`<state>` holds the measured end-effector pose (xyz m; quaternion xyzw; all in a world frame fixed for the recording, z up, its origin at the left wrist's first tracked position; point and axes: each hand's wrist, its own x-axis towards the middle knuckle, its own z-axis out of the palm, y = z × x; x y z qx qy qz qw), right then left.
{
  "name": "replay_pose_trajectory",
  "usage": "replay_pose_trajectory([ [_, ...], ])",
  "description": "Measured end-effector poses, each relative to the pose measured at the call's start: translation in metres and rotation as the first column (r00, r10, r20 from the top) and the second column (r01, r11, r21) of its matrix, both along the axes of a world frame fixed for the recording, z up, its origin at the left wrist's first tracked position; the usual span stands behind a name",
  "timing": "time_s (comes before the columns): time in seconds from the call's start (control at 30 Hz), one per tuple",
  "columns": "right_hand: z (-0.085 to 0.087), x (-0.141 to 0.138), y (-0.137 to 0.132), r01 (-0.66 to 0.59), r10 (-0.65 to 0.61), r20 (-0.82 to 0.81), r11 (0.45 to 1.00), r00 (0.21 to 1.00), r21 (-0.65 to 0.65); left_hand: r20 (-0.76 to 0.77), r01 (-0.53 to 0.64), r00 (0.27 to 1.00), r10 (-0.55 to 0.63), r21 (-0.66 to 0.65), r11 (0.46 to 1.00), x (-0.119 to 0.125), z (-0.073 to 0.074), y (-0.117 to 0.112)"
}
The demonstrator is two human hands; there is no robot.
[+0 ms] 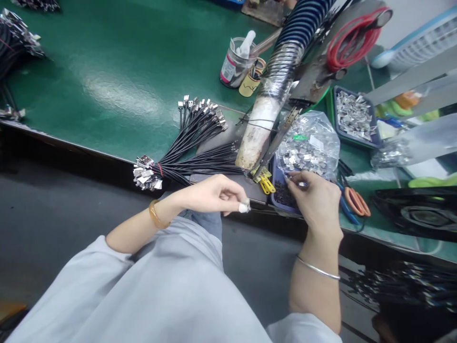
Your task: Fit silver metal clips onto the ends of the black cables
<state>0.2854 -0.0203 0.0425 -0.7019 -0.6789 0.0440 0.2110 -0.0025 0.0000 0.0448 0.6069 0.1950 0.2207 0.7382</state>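
My left hand [217, 194] is closed just off the table's front edge, its thumb and fingers pressed together. White material covers a fingertip there, and whatever the pinch holds is too small to name. My right hand [316, 197] pinches at the front of a clear plastic bag [309, 143] full of small metal USB connector parts. What lies between its fingers is not clear. Under the bag sits a blue tray [280, 193] with small dark pieces. Left of my hands, a tied bundle of black USB cables [178, 152] lies across the table edge.
A ribbed duct [296, 38] and a metal arm hang low over the table. Nearby are a yellow clip [264, 181], orange-handled scissors [357, 202], a tray of metal shells [355, 116] and a clear cup [235, 64]. More cable bundles [16, 43] lie far left.
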Motion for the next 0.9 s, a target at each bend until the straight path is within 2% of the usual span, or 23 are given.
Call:
replay_pose_trajectory([
  [0.07, 0.0, 0.0, 0.002, 0.046, -0.045, 0.059, 0.999, 0.997, -0.013, 0.046, -0.164, 0.984, 0.172, -0.144, 0.976, 0.004, -0.001, -0.001],
  [0.13, -0.001, 0.0, 0.005, 0.068, -0.066, 0.095, 0.998, 0.993, -0.011, 0.044, -0.282, 0.954, 0.297, -0.21, 0.936, 0.009, -0.001, -0.001],
  [0.23, -0.004, -0.001, 0.008, 0.073, -0.075, 0.037, 0.996, 0.996, 0.048, 0.001, -0.37, 0.925, 0.38, -0.222, 0.902, 0.014, -0.001, -0.002],
  [0.33, -0.003, -0.008, 0.0, 0.114, -0.081, -0.168, 0.974, 0.982, 0.196, -0.021, -0.424, 0.904, 0.428, -0.18, 0.888, 0.017, -0.002, -0.004],
  [0.4, 0.001, -0.02, -0.012, 0.171, -0.054, -0.397, 0.949, 0.916, 0.266, -0.022, -0.451, 0.892, 0.452, -0.121, 0.884, 0.019, -0.003, -0.006],
  [0.47, 0.007, -0.039, -0.028, 0.188, 0.008, -0.616, 0.949, 0.787, 0.253, -0.023, -0.46, 0.888, 0.459, -0.045, 0.887, 0.021, -0.003, -0.007],
  [0.53, 0.011, -0.061, -0.043, 0.159, 0.069, -0.715, 0.956, 0.696, 0.247, -0.033, -0.466, 0.884, 0.466, 0.024, 0.885, 0.022, -0.003, -0.009],
  [0.57, 0.011, -0.073, -0.049, 0.143, 0.098, -0.729, 0.954, 0.678, 0.262, -0.041, -0.47, 0.88, 0.472, 0.05, 0.881, 0.022, -0.002, -0.009],
  [0.67, 0.006, -0.099, -0.057, 0.16, 0.138, -0.677, 0.92, 0.723, 0.359, -0.068, -0.482, 0.869, 0.489, 0.098, 0.87, 0.023, -0.002, -0.01],
  [0.77, -0.004, -0.111, -0.056, 0.16, 0.17, -0.583, 0.868, 0.794, 0.47, -0.088, -0.493, 0.86, 0.503, 0.12, 0.862, 0.024, -0.002, -0.011],
  [0.83, -0.009, -0.112, -0.053, 0.142, 0.179, -0.563, 0.866, 0.807, 0.479, -0.089, -0.497, 0.856, 0.509, 0.128, 0.858, 0.024, -0.003, -0.011],
  [0.9, -0.011, -0.112, -0.05, 0.121, 0.178, -0.585, 0.892, 0.792, 0.435, -0.085, -0.498, 0.856, 0.51, 0.13, 0.857, 0.024, -0.003, -0.012],
])
